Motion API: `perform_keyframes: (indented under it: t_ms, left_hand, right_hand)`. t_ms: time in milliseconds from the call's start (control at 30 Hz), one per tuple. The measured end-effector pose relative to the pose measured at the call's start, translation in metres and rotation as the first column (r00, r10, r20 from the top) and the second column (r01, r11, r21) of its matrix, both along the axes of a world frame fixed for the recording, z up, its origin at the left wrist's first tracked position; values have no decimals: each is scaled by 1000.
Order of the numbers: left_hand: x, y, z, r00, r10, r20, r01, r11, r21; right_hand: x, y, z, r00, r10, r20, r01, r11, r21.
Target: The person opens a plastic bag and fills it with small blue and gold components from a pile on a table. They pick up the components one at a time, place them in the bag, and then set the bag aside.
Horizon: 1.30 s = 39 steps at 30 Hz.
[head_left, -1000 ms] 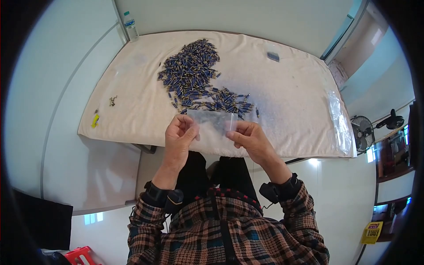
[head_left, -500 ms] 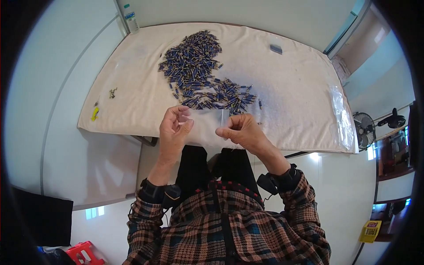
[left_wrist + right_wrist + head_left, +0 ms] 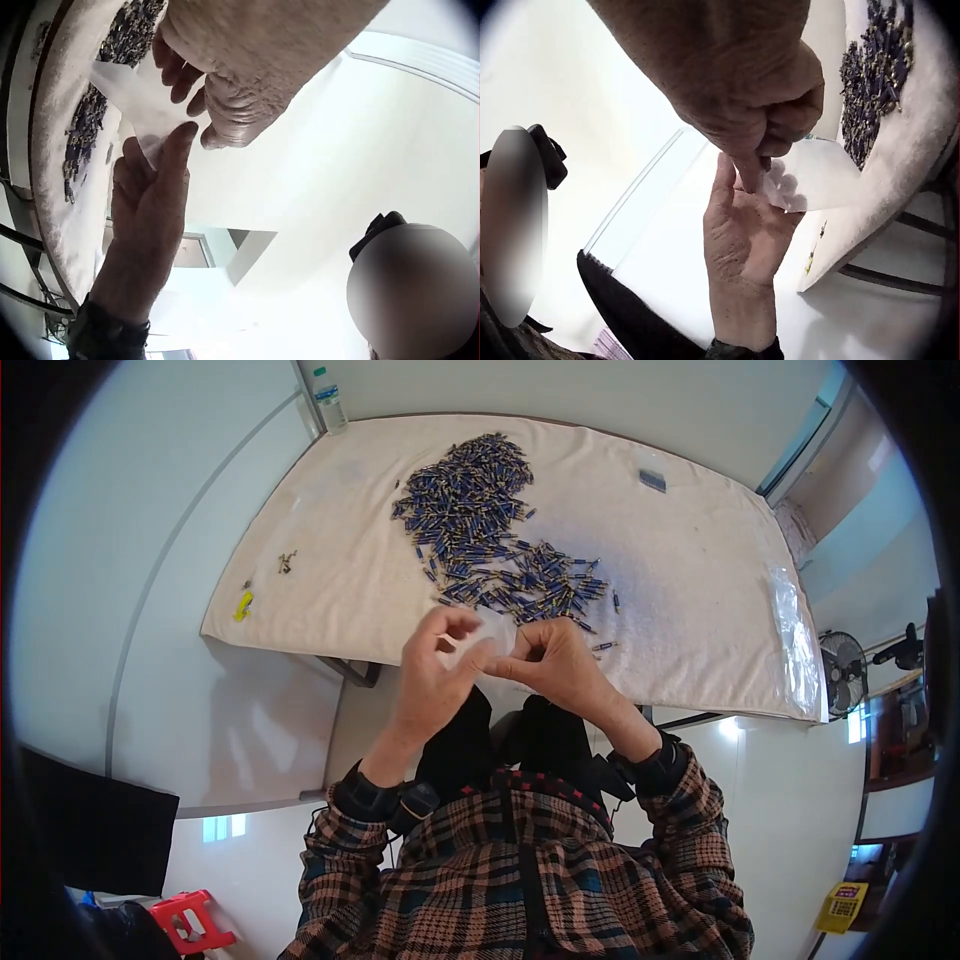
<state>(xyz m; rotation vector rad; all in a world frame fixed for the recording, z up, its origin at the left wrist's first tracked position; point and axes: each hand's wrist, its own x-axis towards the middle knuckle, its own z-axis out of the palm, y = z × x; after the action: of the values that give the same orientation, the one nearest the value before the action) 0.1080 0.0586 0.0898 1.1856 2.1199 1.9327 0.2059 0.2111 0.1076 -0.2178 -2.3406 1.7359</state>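
My right hand (image 3: 560,663) pinches a small clear plastic bag (image 3: 488,628) between thumb and bent fingers, over the table's near edge. Close against it on the left is my left hand (image 3: 437,665), thumb stretched toward the right thumb. In the right wrist view, the left palm (image 3: 742,232) faces up with relaxed fingers behind the translucent bag (image 3: 825,176); the fingers show dimly through it. The left wrist view shows the bag (image 3: 127,90) spreading out from the right thumb and fingers. Just beyond the hands lies a large pile of small blue cylinders with brass-coloured ends (image 3: 465,500).
A cream cloth (image 3: 335,550) covers the table. On it are a yellow item (image 3: 243,606), small metal bits (image 3: 287,563), a dark packet (image 3: 652,480) and clear plastic bags (image 3: 795,645) at the right edge. A water bottle (image 3: 330,402) stands at the back left; a fan (image 3: 843,672) is off the right side.
My hands have come together, the left moving right toward the right hand. The bag, earlier stretched flat between them, is now bunched and tilted. The head view has shifted slightly.
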Motion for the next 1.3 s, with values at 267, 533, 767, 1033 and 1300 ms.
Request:
perform_keyframes:
  t_ms: [267, 533, 767, 1033, 1300]
  left_hand:
    - [11, 4, 22, 997, -53, 59, 65, 974, -219]
    - [16, -5, 30, 988, 0, 156, 38, 969, -242]
    - [11, -15, 26, 997, 78, 21, -72, 974, -216]
    - [31, -4, 16, 924, 110, -365, -193, 961, -199]
    - [38, 6, -5, 843, 63, -534, -171, 973, -155]
  right_hand:
    - [-4, -8, -4, 999, -12, -30, 16, 990, 140]
    - [-5, -14, -6, 997, 8, -75, 1, 993, 121]
    - [-2, -10, -15, 973, 35, -228, -25, 999, 47]
    - [-6, -22, -13, 949, -243, -201, 280, 942, 184]
    - [-19, -24, -36, 894, -352, -277, 416, 882, 222]
